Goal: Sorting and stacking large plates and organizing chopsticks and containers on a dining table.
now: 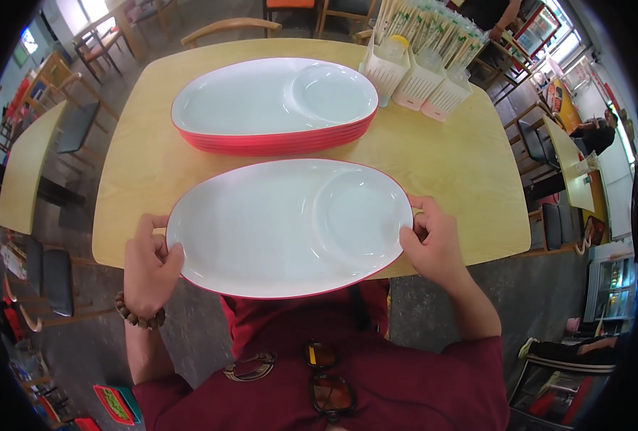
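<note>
Two hands (pixel 150 262) — glossy oval plate (pixel 276 230)

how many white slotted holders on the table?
3, in a row at the table's far right corner: near holder, middle holder, far-right holder. More may be hidden behind them.

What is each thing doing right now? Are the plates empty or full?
Near plate: empty, held at both ends over the table edge.
Left hand: gripping the plate's left rim.
Right hand: gripping the plate's right rim.
Stack of plates: top one empty, resting on the table.
White baskets: upright, holding wrapped sticks.
</note>
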A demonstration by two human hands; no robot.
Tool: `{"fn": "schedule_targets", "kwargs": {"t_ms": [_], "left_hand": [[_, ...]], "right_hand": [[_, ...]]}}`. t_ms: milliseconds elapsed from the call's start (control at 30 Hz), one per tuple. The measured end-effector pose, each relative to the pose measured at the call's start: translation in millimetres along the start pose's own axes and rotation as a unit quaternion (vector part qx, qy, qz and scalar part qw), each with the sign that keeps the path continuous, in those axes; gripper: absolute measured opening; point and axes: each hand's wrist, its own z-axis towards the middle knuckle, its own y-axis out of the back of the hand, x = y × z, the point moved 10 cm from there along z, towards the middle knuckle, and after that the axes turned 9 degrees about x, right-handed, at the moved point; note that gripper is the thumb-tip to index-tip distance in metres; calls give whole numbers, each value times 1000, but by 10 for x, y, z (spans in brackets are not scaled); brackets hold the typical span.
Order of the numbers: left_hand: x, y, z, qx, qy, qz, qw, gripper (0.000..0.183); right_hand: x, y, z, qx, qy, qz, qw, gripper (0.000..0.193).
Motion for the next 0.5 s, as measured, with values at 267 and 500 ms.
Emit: {"fn": "schedule_targets", "kwargs": {"t_ms": [267, 500], "left_hand": [[-53, 147, 273, 60, -14, 63, 996, 23], [-125, 465, 1279, -56, -69, 35, 995, 41]], "right_hand": [[27, 305, 322, -33, 20, -53, 998, 22], [111, 385, 1336, -35, 24, 11, 999, 39]]}}
